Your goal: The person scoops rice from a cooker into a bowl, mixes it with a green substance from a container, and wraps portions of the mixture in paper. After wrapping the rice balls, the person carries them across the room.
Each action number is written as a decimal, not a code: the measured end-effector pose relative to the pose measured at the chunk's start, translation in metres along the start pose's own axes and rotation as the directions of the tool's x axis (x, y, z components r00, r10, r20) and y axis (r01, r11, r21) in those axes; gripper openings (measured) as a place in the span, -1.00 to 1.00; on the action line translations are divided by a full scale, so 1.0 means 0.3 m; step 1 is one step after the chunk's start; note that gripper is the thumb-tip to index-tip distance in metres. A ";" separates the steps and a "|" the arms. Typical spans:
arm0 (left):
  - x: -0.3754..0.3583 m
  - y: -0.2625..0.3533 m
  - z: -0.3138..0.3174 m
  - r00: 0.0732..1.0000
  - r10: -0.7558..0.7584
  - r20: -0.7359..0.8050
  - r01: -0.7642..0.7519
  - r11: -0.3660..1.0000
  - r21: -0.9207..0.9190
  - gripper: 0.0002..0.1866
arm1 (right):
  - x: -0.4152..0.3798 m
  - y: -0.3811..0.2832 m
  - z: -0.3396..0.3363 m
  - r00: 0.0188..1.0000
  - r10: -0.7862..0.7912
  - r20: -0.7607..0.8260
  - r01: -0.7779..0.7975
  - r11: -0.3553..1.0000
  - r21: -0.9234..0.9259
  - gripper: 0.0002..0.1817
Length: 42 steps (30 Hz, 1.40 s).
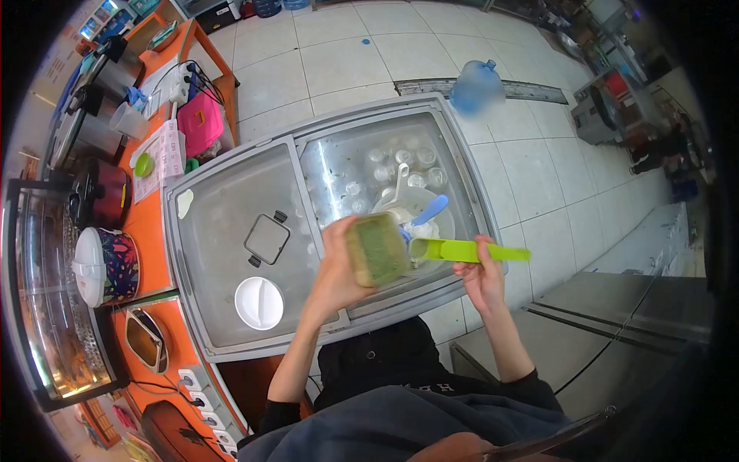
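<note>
My left hand [332, 266] is closed around a clear rectangular container [379, 250] with green contents, held tilted above the freezer top. In my right hand [483, 283] is the handle of a lime-green measuring scoop [454, 250], its cup end close to the container's right side. Beneath them a clear bowl [449, 223] holds something white, partly hidden by the container. A blue-handled utensil [431, 210] and a white spoon [402, 177] stick out of the bowl. To the left lie a square lid with black clips [267, 239] and a round white lid [259, 303].
The chest freezer [223, 227] has sliding glass lids, with several round items visible at the right one. An orange counter [158, 304] on the left carries a patterned pot [115, 266], a dark red cooker [104, 194] and power sockets. A blue water jug [477, 88] stands on the tiled floor.
</note>
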<state>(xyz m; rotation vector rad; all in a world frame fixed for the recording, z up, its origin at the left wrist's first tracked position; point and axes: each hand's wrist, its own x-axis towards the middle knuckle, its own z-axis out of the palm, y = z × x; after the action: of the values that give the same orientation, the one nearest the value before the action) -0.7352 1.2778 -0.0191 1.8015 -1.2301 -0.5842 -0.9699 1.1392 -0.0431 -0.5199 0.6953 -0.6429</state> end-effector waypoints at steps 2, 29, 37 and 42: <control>-0.056 -0.059 -0.059 0.996 -0.039 -0.082 0.040 0.999 0.007 0.15 | -0.035 0.054 -0.061 0.861 -0.464 0.211 0.509 0.770 -0.385 -0.79; -0.370 -1.020 -0.599 0.978 -0.138 0.158 0.209 0.608 -0.766 0.27 | 0.570 1.016 0.604 0.988 -0.132 -0.075 -0.094 -0.140 -0.986 -0.51; -0.396 -1.001 -0.639 0.989 -0.147 0.031 0.121 0.661 -0.740 0.25 | 0.372 0.998 0.801 0.957 -0.290 0.015 0.187 0.575 -0.796 -0.65; -0.516 -0.759 -0.779 0.917 0.006 -0.400 -0.060 0.991 -0.122 0.26 | 0.028 0.994 1.044 0.632 -0.308 0.711 0.732 -0.061 -0.678 -0.77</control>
<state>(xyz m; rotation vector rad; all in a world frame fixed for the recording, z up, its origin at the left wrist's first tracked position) -0.5046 1.5428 -0.1022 1.6798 -0.9174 -0.2515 -0.6320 1.4086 -0.0275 -2.2579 0.4185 -0.7586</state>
